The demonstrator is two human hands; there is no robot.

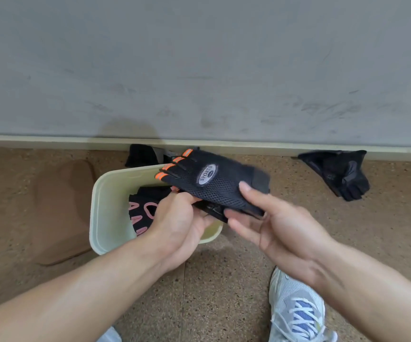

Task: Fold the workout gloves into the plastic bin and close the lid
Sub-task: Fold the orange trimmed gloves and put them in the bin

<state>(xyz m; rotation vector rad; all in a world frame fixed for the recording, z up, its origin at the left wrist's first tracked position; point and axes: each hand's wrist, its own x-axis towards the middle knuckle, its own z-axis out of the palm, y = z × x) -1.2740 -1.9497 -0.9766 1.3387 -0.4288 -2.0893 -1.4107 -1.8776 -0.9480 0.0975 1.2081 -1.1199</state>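
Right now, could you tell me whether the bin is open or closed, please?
Open. The bin has no lid on it, and a black-and-pink glove shows inside. The brown lid lies on the floor beside it.

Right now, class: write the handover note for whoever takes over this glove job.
Left hand and right hand both grip the orange-trimmed glove above the bin.
Done: a pink-marked glove lies in the bin.
Left: fold and drop this glove; fetch the black glove by the wall on the right and the dark item behind the bin; fit the brown lid, lying left of the bin.
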